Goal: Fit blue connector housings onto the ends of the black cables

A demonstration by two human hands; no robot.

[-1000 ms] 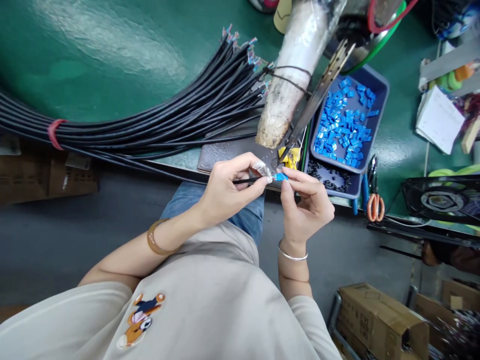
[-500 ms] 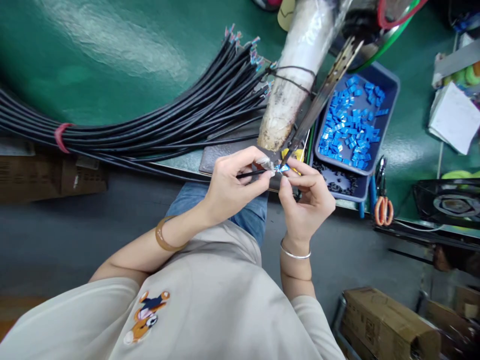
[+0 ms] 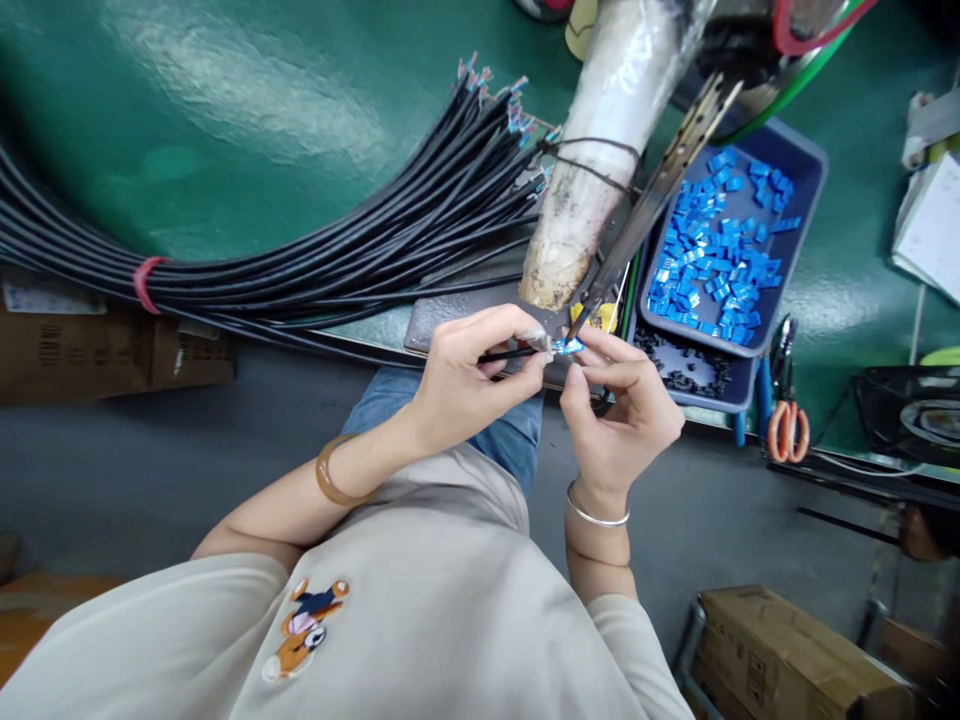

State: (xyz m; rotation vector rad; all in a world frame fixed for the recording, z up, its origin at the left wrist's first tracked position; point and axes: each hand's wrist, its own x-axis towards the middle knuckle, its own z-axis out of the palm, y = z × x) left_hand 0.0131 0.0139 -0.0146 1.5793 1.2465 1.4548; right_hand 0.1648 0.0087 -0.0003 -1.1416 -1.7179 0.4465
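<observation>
My left hand [image 3: 480, 372] pinches a black cable [image 3: 506, 354] near its end, with thumb and forefinger closed around it. A small blue connector [image 3: 568, 347] is at the cable's end, just beyond those fingertips. The pointed tip of a dark metal bar [image 3: 615, 255] comes down onto or right beside the connector. My right hand [image 3: 626, 400] is at the connector's right, fingers bent and thumb close to the forefinger. What lies between them is too small to make out. A yellow piece [image 3: 600, 316] sits behind the right fingers.
A bundle of black cables [image 3: 315, 262], bound by a red tie [image 3: 148, 284], lies at left. A plastic-wrapped white tube [image 3: 592, 150] hangs over the bench. Blue connectors fill a tray [image 3: 806, 190]; black bits lie in another tray [image 3: 739, 390]. Orange-handled scissors [image 3: 787, 430] are further right.
The whole view has shifted slightly, so things appear a little further right. Both hands stay at the connector and metal tip; the left fingertips have tightened slightly around the cable end.
</observation>
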